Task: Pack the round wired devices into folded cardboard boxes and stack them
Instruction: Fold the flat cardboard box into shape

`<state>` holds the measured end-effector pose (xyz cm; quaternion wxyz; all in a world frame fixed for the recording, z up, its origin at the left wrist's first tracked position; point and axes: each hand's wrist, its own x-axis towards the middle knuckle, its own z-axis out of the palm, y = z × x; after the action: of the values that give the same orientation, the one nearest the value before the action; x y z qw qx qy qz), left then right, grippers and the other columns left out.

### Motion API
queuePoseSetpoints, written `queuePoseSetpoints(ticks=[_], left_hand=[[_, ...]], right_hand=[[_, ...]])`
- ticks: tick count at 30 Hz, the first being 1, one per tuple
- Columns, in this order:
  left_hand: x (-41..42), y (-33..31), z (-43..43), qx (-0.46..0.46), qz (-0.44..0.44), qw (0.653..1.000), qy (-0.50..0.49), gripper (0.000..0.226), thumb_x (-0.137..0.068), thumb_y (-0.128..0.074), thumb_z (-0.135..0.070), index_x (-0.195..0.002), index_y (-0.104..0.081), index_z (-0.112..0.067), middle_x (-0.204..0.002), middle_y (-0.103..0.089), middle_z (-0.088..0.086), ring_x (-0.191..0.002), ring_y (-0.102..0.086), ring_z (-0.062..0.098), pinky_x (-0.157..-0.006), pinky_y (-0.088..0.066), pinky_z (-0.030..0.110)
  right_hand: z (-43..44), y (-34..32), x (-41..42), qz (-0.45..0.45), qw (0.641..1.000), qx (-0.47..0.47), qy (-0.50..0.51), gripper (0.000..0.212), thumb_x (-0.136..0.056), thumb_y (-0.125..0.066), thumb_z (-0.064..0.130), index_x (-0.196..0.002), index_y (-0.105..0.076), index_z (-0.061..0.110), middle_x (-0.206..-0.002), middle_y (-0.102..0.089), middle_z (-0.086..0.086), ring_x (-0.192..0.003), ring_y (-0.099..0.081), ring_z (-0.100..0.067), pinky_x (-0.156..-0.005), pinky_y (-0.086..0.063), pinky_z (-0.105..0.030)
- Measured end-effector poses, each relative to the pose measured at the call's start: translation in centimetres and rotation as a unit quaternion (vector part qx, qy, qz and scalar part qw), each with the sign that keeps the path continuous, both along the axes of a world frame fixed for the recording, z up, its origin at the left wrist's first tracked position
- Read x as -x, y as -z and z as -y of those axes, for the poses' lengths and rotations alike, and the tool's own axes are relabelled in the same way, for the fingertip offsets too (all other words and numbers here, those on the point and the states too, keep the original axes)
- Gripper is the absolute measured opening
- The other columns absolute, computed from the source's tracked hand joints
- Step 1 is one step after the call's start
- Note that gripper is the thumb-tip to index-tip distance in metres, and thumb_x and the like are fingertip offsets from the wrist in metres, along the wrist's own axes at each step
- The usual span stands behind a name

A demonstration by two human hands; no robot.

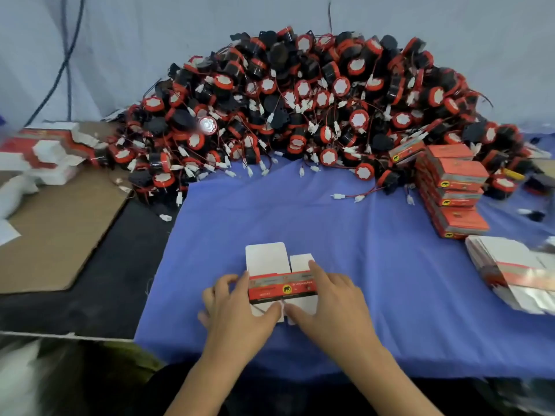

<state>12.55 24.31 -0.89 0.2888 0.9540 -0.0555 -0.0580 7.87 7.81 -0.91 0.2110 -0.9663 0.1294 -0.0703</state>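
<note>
Under right hand [332,304], cardboard box [282,288]

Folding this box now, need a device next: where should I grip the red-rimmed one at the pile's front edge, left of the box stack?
Pinch the device across its red rim, thumb and fingers on opposite sides, coming from the near side over the blue cloth. It lies foremost, white face tilted toward you, with its rim exposed.
</note>
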Motion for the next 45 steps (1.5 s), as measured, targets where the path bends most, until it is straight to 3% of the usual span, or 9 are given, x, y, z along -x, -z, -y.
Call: queuePoseSetpoints(ticks=[5, 11, 17, 21, 25, 32, 37, 41, 45], left_hand=[[-0.2, 1.3, -1.5, -0.017, -0.015, 0.999, 0.03, 0.07, -0.083, -0.055, -0.077, -0.143, -0.043, -0.043, -0.15, -0.027, -0.014, -0.14, -0.02, 0.018, -0.113, -0.027, 0.043], [-1.0, -1.1, -1.8, 0.16, -0.043, 0.985, 0.049, 0.09, -0.076, -0.014, -0.085, -0.139, -0.057, -0.038, -0.146, -0.046, -0.016, -0.139, -0.028, 0.011, -0.118, -0.027, 0.037], [0.0, -4.2, -1.3, 0.312, -0.071, 0.934, 0.156, 0.055, -0.093, -0.027, -0.075, -0.126, -0.061, -0.048, -0.134, -0.056, -0.031, -0.13, -0.044, -0.011, -0.109, -0.036, 0.023], [0.3, -5.3, -1.6, 0.392, -0.142, 0.879, 0.232, 0.073, -0.074, -0.064, -0.083, -0.139, -0.035, -0.066, -0.136, -0.039, -0.054, -0.129, -0.036, -0.028, -0.099, -0.04, 0.004], [0.0, -4.4, -2.5, 0.304, -0.075, 0.907, 0.281, 0.126, -0.055, -0.095, -0.062, -0.146, -0.008, -0.072, -0.146, -0.018, -0.057, -0.135, -0.026, -0.028, -0.092, -0.04, 0.0], [-1.1, -4.6, -2.6, 0.402, 0.086, 0.882, 0.23, 0.064, -0.08, -0.081, -0.051, -0.139, -0.056, -0.044, -0.143, -0.057, -0.018, -0.131, -0.055, 0.011, -0.098, -0.052, 0.038], [-1.3, -4.9, -2.9, 0.489, 0.056, 0.847, 0.202, 0.052, -0.088, -0.061, -0.046, -0.139, -0.054, -0.04, -0.139, -0.059, -0.011, -0.125, -0.059, 0.019, -0.096, -0.053, 0.037], [-1.2, -5.3, -3.0, 0.485, 0.034, 0.842, 0.234, 0.05, -0.092, -0.05, -0.046, -0.141, -0.053, -0.05, -0.141, -0.056, -0.022, -0.129, -0.055, 0.01, -0.092, -0.05, 0.016], [-0.5, -5.2, -3.0, 0.474, 0.056, 0.84, 0.257, 0.052, -0.096, -0.045, -0.04, -0.148, -0.049, -0.046, -0.142, -0.056, -0.009, -0.133, -0.052, 0.02, -0.091, -0.06, 0.035]], right_hand=[[-1.1, 1.4, 0.3, 0.001, 1.0, 0.007, 0.015, 0.082, -0.086, -0.052, 0.068, -0.156, -0.034, 0.029, -0.132, -0.06, 0.021, -0.113, -0.046, -0.015, -0.097, -0.042, -0.027], [-2.0, -1.4, 1.1, 0.02, 0.991, -0.118, 0.065, 0.073, -0.087, -0.05, 0.067, -0.154, -0.034, 0.039, -0.08, -0.049, 0.025, -0.096, -0.045, -0.013, -0.074, -0.039, -0.03], [-2.5, -5.8, 1.2, 0.023, 0.944, -0.319, 0.081, 0.069, -0.073, -0.033, 0.077, -0.137, -0.049, 0.055, -0.084, -0.072, 0.024, -0.072, -0.067, 0.001, -0.055, -0.049, -0.011], [-2.9, -7.7, 1.0, 0.05, 0.889, -0.451, 0.056, 0.043, -0.084, -0.036, 0.062, -0.123, -0.05, 0.075, -0.116, -0.067, 0.029, -0.09, -0.071, -0.003, -0.088, -0.062, -0.041], [-2.8, -8.9, 1.1, 0.031, 0.838, -0.536, 0.094, 0.033, -0.102, -0.042, 0.052, -0.117, -0.049, 0.08, -0.117, -0.064, 0.003, -0.076, -0.077, -0.021, -0.071, -0.064, -0.036], [-1.8, -9.5, 2.3, -0.034, 0.859, -0.507, 0.054, 0.029, -0.103, -0.036, 0.047, -0.124, -0.056, 0.043, -0.1, -0.078, -0.003, -0.092, -0.076, -0.018, -0.088, -0.061, -0.043], [-1.3, -10.0, 2.7, 0.017, 0.894, -0.448, 0.024, 0.06, -0.078, -0.052, 0.048, -0.136, -0.046, 0.062, -0.14, -0.051, 0.022, -0.124, -0.053, 0.007, -0.11, -0.046, -0.038], [-0.9, -10.6, 2.5, 0.028, 0.808, -0.586, -0.049, 0.057, -0.081, -0.049, 0.042, -0.137, -0.058, 0.049, -0.135, -0.066, 0.012, -0.125, -0.061, -0.007, -0.097, -0.056, -0.049], [-0.7, -10.7, 2.0, 0.017, 0.684, -0.728, 0.033, 0.035, -0.097, -0.056, 0.043, -0.104, -0.072, 0.014, -0.103, -0.07, -0.011, -0.098, -0.068, -0.031, -0.086, -0.058, -0.061]])
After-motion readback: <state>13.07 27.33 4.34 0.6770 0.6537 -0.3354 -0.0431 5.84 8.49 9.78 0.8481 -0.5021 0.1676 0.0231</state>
